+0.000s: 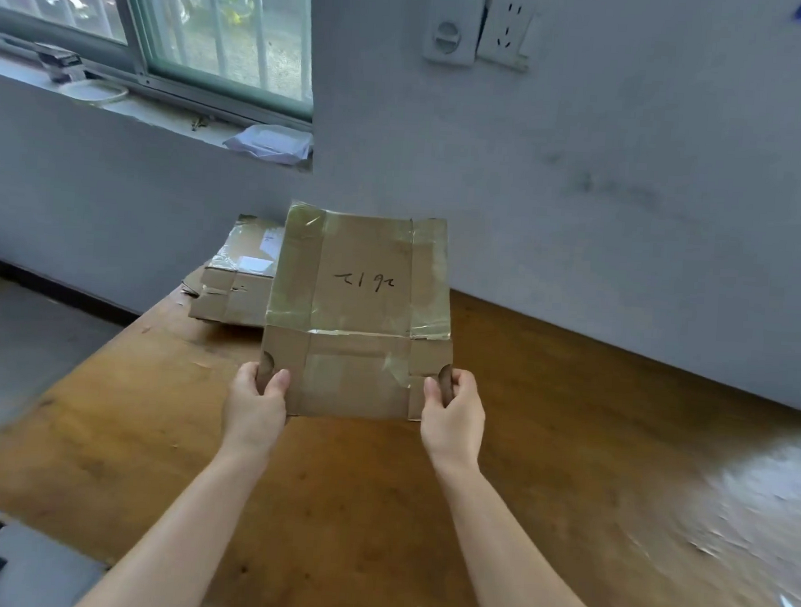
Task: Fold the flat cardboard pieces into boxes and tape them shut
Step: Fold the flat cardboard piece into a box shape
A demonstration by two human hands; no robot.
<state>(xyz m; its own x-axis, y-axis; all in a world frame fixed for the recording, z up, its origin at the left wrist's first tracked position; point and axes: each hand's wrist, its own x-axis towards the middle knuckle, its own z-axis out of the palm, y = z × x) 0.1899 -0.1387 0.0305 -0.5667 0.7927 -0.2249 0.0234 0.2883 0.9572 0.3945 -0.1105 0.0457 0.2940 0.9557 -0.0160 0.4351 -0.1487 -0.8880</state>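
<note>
Near the centre of the frame, the flat cardboard piece (364, 254) bears the only legible writing, a short dark handwritten mark on its middle panel, upside down to the camera, that seems to read "2612".

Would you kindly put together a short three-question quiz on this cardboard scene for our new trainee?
1. True or false: the left hand and the right hand each grip a near corner of the flat cardboard piece.
2. Where is the second cardboard stack? A) behind the held piece, to its left B) to its right C) on the windowsill
3. Fill in: the held piece bears black ___ at its centre.
Key: 1 true; 2 A; 3 handwriting.
</note>
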